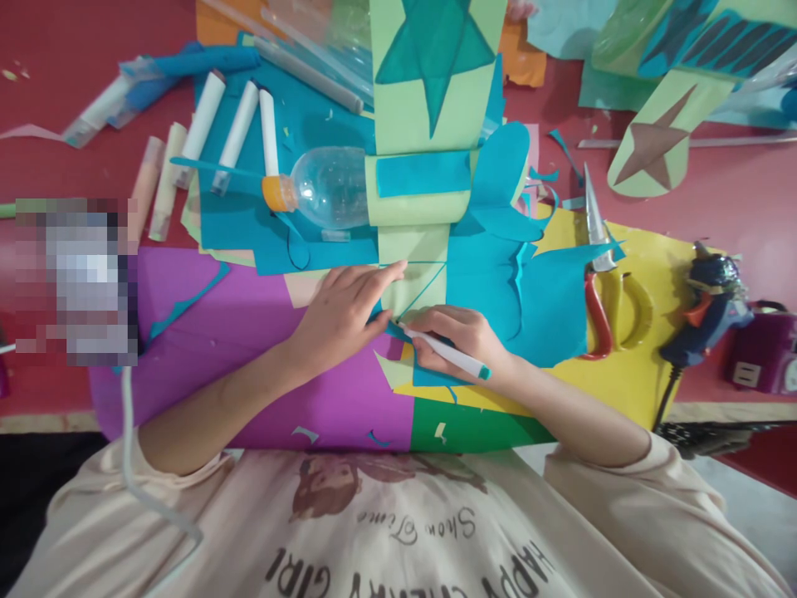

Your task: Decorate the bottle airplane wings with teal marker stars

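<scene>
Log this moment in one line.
Right hand: holding marker, tip at drawn line | Left hand: on pale green strip | Bottle: on its side

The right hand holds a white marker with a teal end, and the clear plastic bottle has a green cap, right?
No: the head view shows the cap on the clear plastic bottle is orange, not green. The right hand does hold a white marker with a teal end.

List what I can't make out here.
Head view:
Green paper strip: partly covered by the left hand.
Marker in the right hand: tip too small to tell whether it touches paper.
Bottle: far end hidden by the paper wrap.
Teal star: top cut off by the picture edge.
Object at left: pixelated.
</scene>
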Available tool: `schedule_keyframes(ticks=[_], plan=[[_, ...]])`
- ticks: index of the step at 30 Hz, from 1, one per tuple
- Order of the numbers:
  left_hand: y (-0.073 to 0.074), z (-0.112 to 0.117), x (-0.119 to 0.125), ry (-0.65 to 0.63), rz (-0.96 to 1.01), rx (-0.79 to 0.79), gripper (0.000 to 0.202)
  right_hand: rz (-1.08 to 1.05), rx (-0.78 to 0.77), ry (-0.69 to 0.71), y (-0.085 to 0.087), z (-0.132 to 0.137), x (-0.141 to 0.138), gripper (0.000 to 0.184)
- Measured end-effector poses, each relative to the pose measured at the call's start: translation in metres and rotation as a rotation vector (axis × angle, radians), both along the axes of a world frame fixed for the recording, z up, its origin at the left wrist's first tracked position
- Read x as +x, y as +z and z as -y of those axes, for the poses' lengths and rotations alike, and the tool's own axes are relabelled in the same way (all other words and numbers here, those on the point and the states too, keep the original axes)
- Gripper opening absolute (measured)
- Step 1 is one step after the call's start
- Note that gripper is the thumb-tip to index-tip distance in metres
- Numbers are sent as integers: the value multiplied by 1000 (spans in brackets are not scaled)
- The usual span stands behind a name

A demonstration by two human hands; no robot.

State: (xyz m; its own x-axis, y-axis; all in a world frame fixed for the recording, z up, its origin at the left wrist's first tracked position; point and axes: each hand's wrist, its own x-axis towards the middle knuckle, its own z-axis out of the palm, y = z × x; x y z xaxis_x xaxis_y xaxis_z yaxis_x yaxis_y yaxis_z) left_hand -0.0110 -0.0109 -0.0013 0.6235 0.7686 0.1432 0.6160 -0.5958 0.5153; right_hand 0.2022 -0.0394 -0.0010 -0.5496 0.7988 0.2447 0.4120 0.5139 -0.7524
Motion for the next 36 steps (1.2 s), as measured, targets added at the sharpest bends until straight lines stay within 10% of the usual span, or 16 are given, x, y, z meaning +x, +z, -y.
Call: schedule_keyframes(ticks=[7,13,36], plan=[[-2,0,-1,-9,-38,-4,48,-195,-315,-228,9,-9,9,30],[-2,0,-1,-28,-59,39,38,-226,-227,-425,9,-23,18,25],[-2,-2,1,-64,-60,98,29,-116,-120,-357,1,-33,15,27]])
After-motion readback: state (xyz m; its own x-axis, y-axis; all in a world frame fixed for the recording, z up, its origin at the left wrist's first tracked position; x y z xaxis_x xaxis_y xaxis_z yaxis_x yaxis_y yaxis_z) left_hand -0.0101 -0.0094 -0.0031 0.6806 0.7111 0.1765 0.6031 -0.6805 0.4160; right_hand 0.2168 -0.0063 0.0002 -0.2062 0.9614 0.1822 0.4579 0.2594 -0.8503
